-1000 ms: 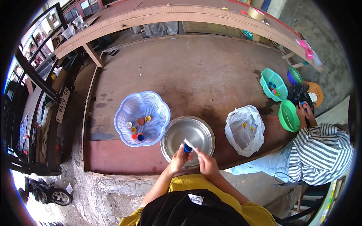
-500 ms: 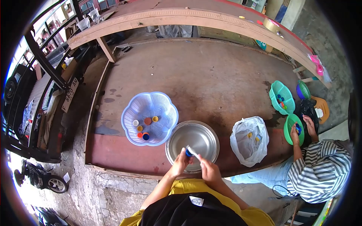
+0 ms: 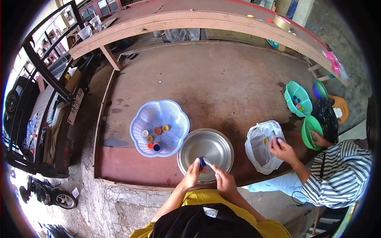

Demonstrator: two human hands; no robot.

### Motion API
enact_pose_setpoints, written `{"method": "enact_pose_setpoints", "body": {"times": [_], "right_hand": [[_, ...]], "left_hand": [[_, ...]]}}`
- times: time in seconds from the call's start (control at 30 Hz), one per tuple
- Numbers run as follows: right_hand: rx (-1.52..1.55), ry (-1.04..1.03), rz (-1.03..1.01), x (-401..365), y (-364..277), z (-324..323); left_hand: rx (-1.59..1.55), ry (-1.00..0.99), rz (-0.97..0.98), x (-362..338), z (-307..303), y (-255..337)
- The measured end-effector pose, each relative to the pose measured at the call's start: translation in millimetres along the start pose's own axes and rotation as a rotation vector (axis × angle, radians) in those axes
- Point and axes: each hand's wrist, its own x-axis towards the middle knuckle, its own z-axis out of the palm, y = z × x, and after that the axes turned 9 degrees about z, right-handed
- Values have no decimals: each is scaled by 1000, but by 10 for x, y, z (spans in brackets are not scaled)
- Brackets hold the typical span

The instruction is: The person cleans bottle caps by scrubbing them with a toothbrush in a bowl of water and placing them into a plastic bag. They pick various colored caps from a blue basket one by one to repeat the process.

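My left hand (image 3: 193, 174) grips a blue bottle cap (image 3: 202, 161) over the near part of a steel basin (image 3: 197, 147). In my right hand (image 3: 225, 181) is a slim, pale tool (image 3: 208, 163) whose tip meets the cap; its exact kind is too small to make out. To the left of the basin stands a light-blue plastic basket (image 3: 137, 127) with several caps in it, among them a dark blue cap (image 3: 156, 147), a brown cap (image 3: 158, 130) and a white cap (image 3: 145, 133).
On the right, a person in a striped sleeve (image 3: 343, 168) holds a small blue thing over a white plastic bag (image 3: 256, 156); their other hand is at a green bowl (image 3: 307, 137). Beyond stands a teal basket (image 3: 291, 93) of caps. A wooden rail (image 3: 190, 16) crosses the far side.
The person on the right has moved one hand from the green bowl to the white bag. My hands stay over the basin with cap and tool, and the view has shifted slightly.
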Motion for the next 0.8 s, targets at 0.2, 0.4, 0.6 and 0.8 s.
{"method": "enact_pose_setpoints", "body": {"times": [0.2, 0.4, 0.6, 0.8], "right_hand": [[3, 131, -73, -50, -143, 8], [70, 307, -16, -4, -125, -86], [215, 239, 92, 141, -157, -39], [129, 197, 5, 104, -168, -22]], "left_hand": [[146, 204, 160, -65, 221, 273], [134, 164, 352, 11, 55, 402], [180, 20, 280, -35, 214, 333], [41, 8, 254, -50, 180, 253]]}}
